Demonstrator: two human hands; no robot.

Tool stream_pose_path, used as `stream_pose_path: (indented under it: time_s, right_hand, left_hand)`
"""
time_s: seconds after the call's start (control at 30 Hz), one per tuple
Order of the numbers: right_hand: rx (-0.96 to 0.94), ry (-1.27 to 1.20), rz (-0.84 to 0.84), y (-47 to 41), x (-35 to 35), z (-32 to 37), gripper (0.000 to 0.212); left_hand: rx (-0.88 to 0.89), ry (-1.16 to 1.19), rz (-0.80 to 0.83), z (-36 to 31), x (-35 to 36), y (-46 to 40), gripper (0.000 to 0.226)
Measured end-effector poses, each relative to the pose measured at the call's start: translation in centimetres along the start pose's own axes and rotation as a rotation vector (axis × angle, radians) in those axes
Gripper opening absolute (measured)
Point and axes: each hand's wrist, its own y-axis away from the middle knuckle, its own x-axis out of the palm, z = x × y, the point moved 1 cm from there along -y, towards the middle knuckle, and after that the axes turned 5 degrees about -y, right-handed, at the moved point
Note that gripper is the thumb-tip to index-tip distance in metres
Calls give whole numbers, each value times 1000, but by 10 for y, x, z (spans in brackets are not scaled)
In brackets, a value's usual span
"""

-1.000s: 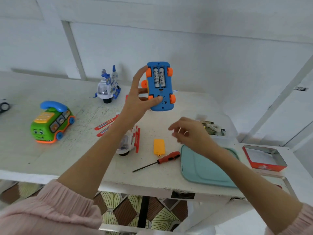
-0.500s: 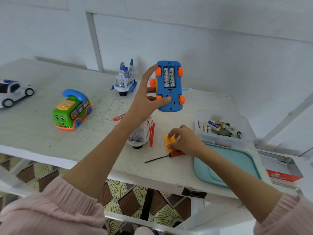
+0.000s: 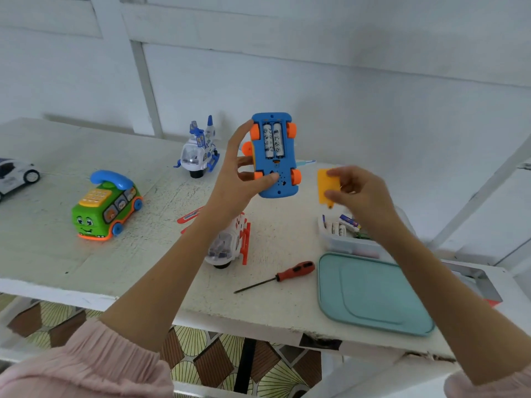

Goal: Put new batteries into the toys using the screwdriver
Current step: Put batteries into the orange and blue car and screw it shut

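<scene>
head cam | worn on head | faces forward-down over table [image 3: 138, 271] | hands close | single view

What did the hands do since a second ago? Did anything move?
The right hand went down to the table, picked up the orange cover that lay by the screwdriver, and lifted it up beside the blue toy. The left hand held the toy up the whole time, batteries showing. The screwdriver stayed on the table.
</scene>
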Motion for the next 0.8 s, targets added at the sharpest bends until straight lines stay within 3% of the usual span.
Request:
stream_pose_path:
  time_s: [0.13, 0.4, 0.8]
  right_hand:
    - [-96, -163, -30, -4, -19, 25, 30]
    - [-84, -259, 234, 12, -3, 38, 39]
    - [-24, -334, 120, 17, 0, 27, 32]
  left_hand:
    - [-2, -2, 62, 0, 14, 0, 80]
    - [-31, 22, 133, 12, 37, 5, 83]
    - [-62, 27, 172, 20, 51, 17, 81]
